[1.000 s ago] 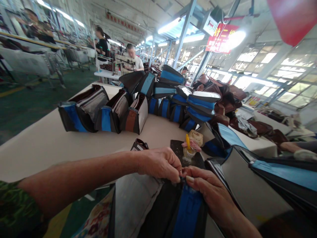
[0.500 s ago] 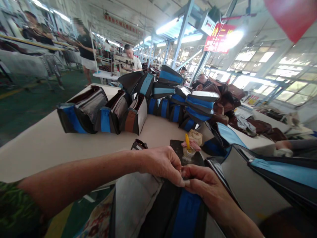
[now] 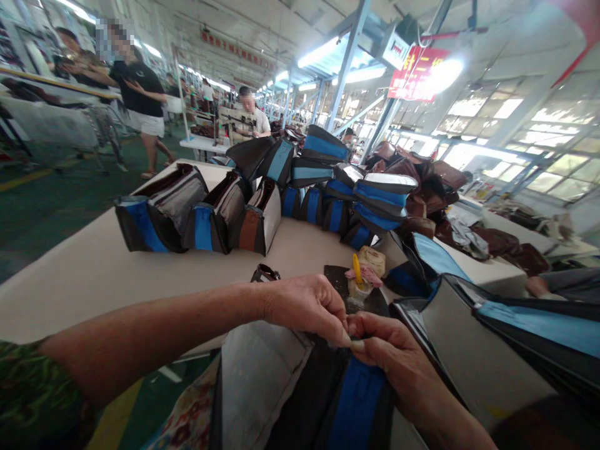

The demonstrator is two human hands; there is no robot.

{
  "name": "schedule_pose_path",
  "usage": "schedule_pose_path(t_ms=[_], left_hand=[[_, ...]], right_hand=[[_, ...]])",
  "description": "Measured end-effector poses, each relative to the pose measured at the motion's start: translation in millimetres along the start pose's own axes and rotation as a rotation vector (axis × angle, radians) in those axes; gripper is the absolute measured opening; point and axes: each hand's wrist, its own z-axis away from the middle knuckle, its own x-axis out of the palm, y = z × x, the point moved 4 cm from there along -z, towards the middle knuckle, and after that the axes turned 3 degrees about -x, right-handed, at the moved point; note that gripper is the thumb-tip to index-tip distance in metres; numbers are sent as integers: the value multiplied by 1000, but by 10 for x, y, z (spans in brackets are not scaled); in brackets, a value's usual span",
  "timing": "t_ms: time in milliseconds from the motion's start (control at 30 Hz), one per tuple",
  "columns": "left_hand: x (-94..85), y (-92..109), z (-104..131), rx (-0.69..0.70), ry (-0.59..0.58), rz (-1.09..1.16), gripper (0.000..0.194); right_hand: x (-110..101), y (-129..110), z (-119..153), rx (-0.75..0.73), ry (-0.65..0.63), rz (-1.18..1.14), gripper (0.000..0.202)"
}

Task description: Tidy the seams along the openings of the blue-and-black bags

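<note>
A dark grey bag piece with a blue stripe (image 3: pixel 357 400) and a pale grey panel (image 3: pixel 260 375) lies close to me at the bottom centre. My left hand (image 3: pixel 309 306) comes in from the left and pinches the piece's upper edge. Touching it at the fingertips, my right hand (image 3: pixel 387 344) pinches the same edge from the right. The fingers hide the exact spot between them. Just behind the hands, a yellow-handled tool (image 3: pixel 357 269) stands in a small container by a pink cloth (image 3: pixel 370 275) on a dark mat (image 3: pixel 335 275).
Bags with blue or brown stripes (image 3: pixel 203 228) stand in a row on the pale table (image 3: pixel 154 275). More blue-striped bags (image 3: pixel 323 145) are stacked behind. Large light-blue-striped pieces (image 3: pixel 534 325) lie at right. A person's hand (image 3: pixel 538 286) shows at far right; another person (image 3: pixel 140 94) walks at left.
Both hands keep their pinch at nearly the same place. The walking person at left has moved further left, and the hand at far right has shifted slightly.
</note>
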Motion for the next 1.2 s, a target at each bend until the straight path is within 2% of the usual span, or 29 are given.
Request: schedule_pose_path(t_ms=[133, 333, 467, 533, 633, 733, 833, 900, 1000, 1100, 1133, 1200], left_hand=[[-3, -23, -10, -28, 59, -86, 20], [-4, 2, 14, 81, 62, -140, 20], [46, 61, 33, 286, 142, -298, 17], [80, 76, 54, 395, 202, -401, 19], [89, 66, 99, 458, 247, -461, 20], [51, 51, 129, 377, 149, -305, 16], [13, 51, 124, 199, 19, -117, 44], [15, 49, 105, 99, -49, -104, 49], [79, 31, 81, 37, -171, -147, 37], [148, 34, 108, 68, -224, -126, 31], [163, 49, 131, 87, -215, -122, 29], [182, 110, 193, 139, -166, -144, 26]], right_hand=[[23, -16, 0, 9, 1, -10, 19], [-17, -35, 6, -49, 19, 64, 27], [-50, -82, 28, -123, 0, 204, 30], [-55, -115, 38, -171, 37, 343, 24], [-29, -195, 78, -311, 122, 602, 15], [69, -317, 182, -628, 88, 850, 11], [151, -370, 297, -888, -16, 1072, 17], [177, -360, 344, -965, -49, 1229, 19], [217, -317, 416, -1032, -61, 1386, 19], [213, -296, 534, -1053, -30, 1246, 21], [177, -300, 565, -1002, -2, 1113, 21], [52, -302, 579, -777, 91, 807, 21]])
